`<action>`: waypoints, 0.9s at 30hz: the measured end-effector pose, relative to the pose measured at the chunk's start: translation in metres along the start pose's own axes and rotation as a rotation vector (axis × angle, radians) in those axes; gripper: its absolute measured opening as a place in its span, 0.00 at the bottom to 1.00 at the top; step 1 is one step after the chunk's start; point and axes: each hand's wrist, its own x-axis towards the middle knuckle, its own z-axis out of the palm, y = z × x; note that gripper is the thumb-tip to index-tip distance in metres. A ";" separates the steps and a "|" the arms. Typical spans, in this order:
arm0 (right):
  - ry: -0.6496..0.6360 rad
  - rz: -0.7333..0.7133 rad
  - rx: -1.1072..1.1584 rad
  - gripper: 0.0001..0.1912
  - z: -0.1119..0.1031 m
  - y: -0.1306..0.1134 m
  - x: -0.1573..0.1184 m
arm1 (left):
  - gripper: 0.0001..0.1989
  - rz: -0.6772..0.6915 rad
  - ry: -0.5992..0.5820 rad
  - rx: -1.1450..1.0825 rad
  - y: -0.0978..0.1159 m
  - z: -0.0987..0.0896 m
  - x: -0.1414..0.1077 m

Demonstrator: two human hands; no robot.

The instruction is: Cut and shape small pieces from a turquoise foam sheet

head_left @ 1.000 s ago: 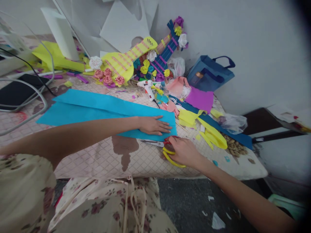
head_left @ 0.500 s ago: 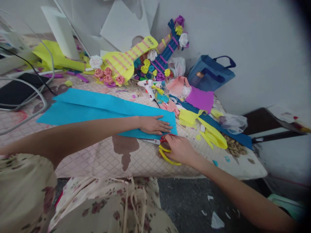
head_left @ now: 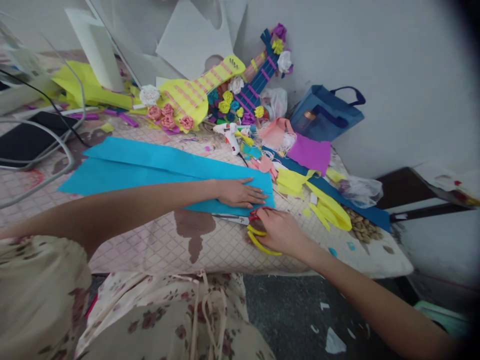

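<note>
A long sheet of folded blue paper (head_left: 150, 162) lies across the patterned tabletop (head_left: 225, 247). My left hand (head_left: 240, 193) rests flat on its right end, fingers stretched out to the right. Just below and right of it, my right hand (head_left: 281, 232) is wrapped round the handles of scissors (head_left: 262, 244) with yellow and red grips. The scissor blades point left and lie along the lower edge of the blue paper; whether they touch it I cannot tell.
Behind the paper stand a yellow paper guitar (head_left: 187, 97), a blue paper guitar (head_left: 258, 82) and a white glue gun (head_left: 229, 136). Yellow strips (head_left: 330, 210), a blue bag (head_left: 324, 112) and nuts (head_left: 362, 226) lie right. A black tablet (head_left: 33, 137) is at left.
The whole view has shifted very slightly. The scissor blades look a little more parted than before. My left hand stays flat on the blue paper.
</note>
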 end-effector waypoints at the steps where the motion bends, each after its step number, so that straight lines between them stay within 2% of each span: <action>1: 0.013 -0.001 0.001 0.20 0.001 0.001 -0.002 | 0.25 -0.009 -0.014 0.009 0.000 0.000 0.001; 4: 0.023 0.003 0.002 0.19 0.002 0.006 -0.007 | 0.25 -0.042 -0.053 0.034 0.001 0.001 0.007; 10: 0.011 0.011 -0.006 0.18 0.005 0.016 -0.018 | 0.24 -0.014 0.010 0.050 0.004 0.007 0.025; 13: 0.009 0.014 -0.010 0.18 0.007 0.020 -0.022 | 0.25 -0.043 -0.024 0.062 0.004 0.010 0.036; 16: 0.020 0.016 -0.008 0.17 0.011 0.022 -0.023 | 0.25 -0.056 -0.045 0.092 0.005 0.005 0.039; 19: 0.039 0.021 0.009 0.17 0.014 0.023 -0.023 | 0.26 -0.073 -0.013 0.121 0.010 -0.009 0.025; 23: 0.074 0.012 0.037 0.18 0.015 0.024 -0.021 | 0.25 -0.101 0.040 0.125 0.016 -0.028 -0.017; 27: 0.096 -0.002 0.043 0.18 0.015 0.023 -0.020 | 0.24 -0.102 0.072 0.090 0.015 -0.033 -0.056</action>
